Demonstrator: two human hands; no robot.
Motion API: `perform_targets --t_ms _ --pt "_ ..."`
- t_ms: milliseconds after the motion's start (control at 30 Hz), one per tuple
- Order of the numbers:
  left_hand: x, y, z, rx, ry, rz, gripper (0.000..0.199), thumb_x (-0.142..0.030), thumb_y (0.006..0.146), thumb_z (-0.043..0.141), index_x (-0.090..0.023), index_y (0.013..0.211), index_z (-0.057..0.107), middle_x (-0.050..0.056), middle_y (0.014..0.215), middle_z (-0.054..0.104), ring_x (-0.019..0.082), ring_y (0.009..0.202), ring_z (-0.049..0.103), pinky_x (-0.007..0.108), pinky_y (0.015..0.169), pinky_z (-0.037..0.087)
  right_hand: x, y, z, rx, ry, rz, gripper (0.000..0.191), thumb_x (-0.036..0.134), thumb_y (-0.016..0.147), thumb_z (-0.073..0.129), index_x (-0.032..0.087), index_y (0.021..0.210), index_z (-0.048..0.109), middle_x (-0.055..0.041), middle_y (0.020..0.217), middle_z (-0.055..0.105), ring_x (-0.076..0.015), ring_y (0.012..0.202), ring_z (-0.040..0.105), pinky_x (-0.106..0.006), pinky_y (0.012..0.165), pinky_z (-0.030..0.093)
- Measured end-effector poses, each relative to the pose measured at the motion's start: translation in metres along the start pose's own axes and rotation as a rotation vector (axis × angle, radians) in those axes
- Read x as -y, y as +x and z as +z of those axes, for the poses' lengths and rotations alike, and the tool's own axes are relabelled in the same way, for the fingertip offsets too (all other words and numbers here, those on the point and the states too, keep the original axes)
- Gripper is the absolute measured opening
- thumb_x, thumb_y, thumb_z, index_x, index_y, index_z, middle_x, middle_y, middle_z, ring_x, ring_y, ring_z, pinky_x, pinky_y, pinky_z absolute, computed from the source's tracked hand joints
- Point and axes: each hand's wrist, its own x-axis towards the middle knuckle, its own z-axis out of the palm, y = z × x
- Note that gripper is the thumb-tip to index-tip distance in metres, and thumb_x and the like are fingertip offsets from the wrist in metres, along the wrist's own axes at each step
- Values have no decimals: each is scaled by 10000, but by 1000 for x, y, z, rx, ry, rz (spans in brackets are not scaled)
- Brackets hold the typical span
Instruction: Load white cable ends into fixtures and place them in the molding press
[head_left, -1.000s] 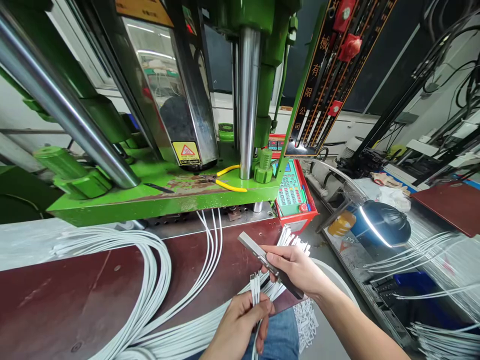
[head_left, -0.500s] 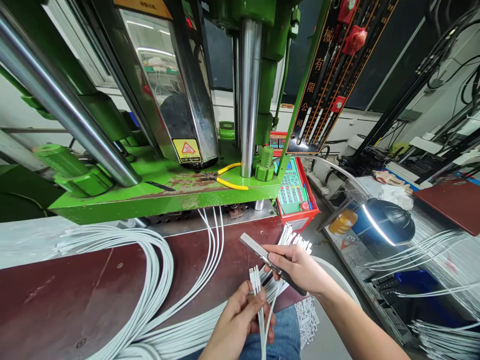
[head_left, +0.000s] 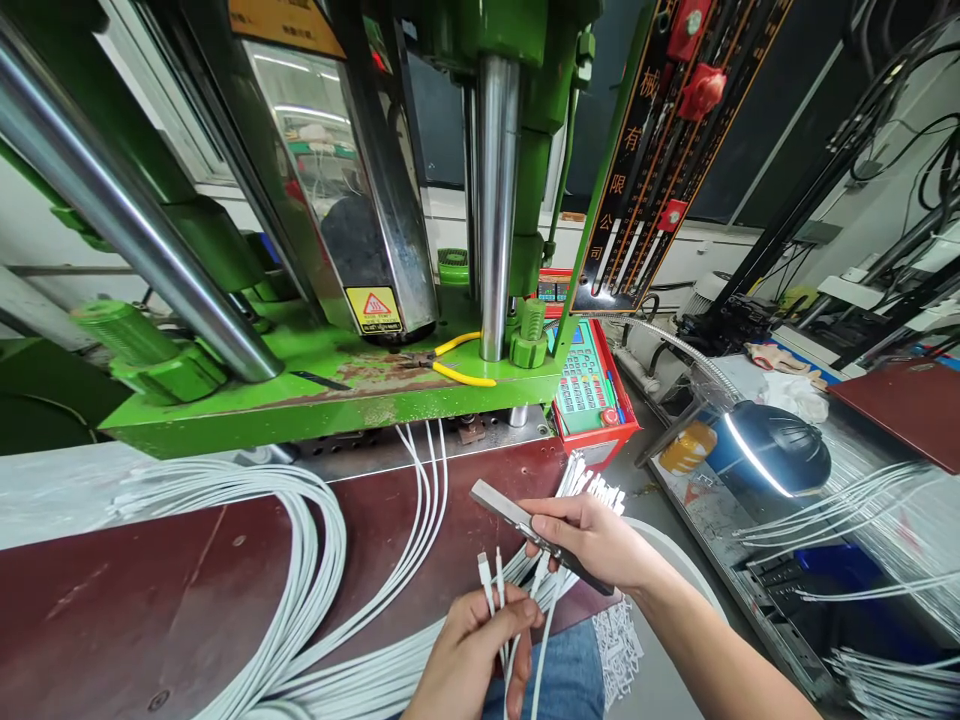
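Observation:
Low in the middle, my left hand [head_left: 487, 635] pinches several white cables with their plug ends [head_left: 484, 571] pointing up between the fingers. My right hand [head_left: 581, 535] is wrapped round a flat grey metal bar-shaped tool [head_left: 498, 501] with a dark lower end; its exact kind I cannot make out. White cables also show just below the right fingers, and whether these fingers touch them is unclear. A bundle of white cables [head_left: 360, 670] runs beneath on the brown board [head_left: 187, 580]. Behind my right hand lies a cluster of white cable ends [head_left: 592, 485].
A green press [head_left: 337, 400] stands ahead, with yellow-handled pliers [head_left: 461, 360] on its bed and several cables running under it. A red control box [head_left: 600, 440] is beside it. At right, a bench holds a dark blue lamp-lit object [head_left: 776, 450] and more cables [head_left: 892, 500].
In my left hand the plug ends have spread apart and shifted left and slightly down. One cable end now sits nearer my right fingers. The metal tool has moved slightly left.

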Motion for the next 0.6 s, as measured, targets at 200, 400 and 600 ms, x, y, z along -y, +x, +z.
perform_targets --t_ms 200,400,600 --pt "1 0 0 -79 127 57 286 -417 739 595 -142 667 562 -27 441 515 72 311 406 188 362 256 -3 1 -2 4 -39 -15 458 489 878 575 211 1240 608 -27 760 628 -100 603 508 -235 592 452" --pt "2 3 -7 -50 258 73 290 -403 789 555 -145 657 540 -21 459 533 75 320 436 196 398 279 -8 3 -3 34 -44 -4 460 494 885 561 220 1253 596 -29 784 632 -102 613 504 -247 617 453" --pt "-1 3 -10 -68 281 76 301 -404 796 543 -157 626 516 -18 480 539 89 335 458 211 410 317 -5 3 -1 26 -68 -19 459 500 891 545 217 1248 602 -27 765 622 -99 587 482 -235 581 419"
